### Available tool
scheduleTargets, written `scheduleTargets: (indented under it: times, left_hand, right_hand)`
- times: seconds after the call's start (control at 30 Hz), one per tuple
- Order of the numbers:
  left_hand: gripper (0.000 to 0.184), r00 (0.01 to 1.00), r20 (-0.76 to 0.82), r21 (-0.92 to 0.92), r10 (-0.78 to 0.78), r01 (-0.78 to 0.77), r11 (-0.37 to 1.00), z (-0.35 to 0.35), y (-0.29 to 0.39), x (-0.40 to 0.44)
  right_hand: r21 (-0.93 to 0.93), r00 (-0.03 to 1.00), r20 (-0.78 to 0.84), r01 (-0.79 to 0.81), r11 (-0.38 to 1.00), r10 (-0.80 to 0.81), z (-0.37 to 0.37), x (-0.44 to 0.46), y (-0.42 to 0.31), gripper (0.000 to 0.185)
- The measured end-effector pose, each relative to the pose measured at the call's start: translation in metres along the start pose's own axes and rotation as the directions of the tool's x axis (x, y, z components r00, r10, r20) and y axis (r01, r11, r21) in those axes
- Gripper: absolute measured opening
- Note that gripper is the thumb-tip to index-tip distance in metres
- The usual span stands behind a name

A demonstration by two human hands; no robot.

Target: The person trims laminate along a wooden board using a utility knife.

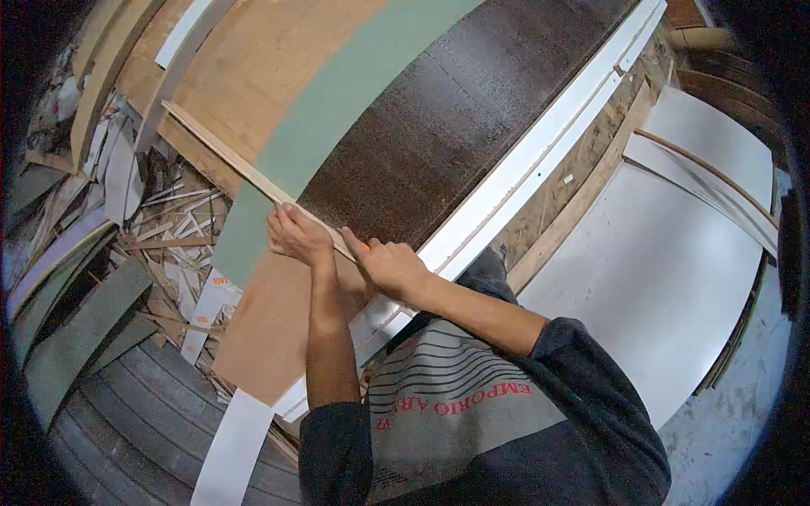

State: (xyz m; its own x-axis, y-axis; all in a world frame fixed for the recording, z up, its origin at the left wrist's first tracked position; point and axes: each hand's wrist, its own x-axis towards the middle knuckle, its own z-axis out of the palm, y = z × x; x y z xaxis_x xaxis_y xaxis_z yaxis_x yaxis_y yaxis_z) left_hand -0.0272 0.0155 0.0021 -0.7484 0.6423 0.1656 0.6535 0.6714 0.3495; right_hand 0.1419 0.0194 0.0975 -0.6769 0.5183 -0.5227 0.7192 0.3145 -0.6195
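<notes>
A long, narrow wooden strip [224, 153] lies slantwise across a dark brown sheet [447, 110], a green sheet [325, 105] and the boards beside them. My left hand [302, 236] is closed on the strip near its lower end, fingers pressed against it. Just to the right, my right hand [392, 266] is closed around a small tool with an orange part [366, 247], mostly hidden by the fingers. This tool is by the strip's lower end, over the brown sheet's edge. Below both hands lies a tan board [270, 325].
White strips [540, 135] run along the right side of the sheets. A large white panel [650, 278] lies at the right. Wood offcuts and slivers [190, 219] are heaped at the left, beside curved boards [105, 76] and dark ribbed material [143, 430].
</notes>
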Motion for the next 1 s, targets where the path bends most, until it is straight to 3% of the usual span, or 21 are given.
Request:
scheduleTargets:
  times: [0.27,0.63,1.0]
  left_hand:
    - [0.050,0.999,0.025,-0.029,-0.030,0.031,0.999,0.000,-0.002,-0.001]
    - [0.051,0.999,0.008,-0.043,-0.034,0.035,0.998,0.002,0.002,0.000]
    - [0.046,0.997,0.031,-0.062,-0.071,0.073,0.995,-0.004,0.004,0.001]
  right_hand:
    - [0.020,0.996,-0.081,0.042,0.999,-0.041,0.010,0.010,-0.006,0.072]
    - [-0.097,0.984,-0.163,0.062,0.993,-0.077,0.019,0.015,-0.015,0.067]
    - [-0.065,0.997,-0.065,0.032,0.997,-0.036,0.017,0.008,-0.014,0.078]
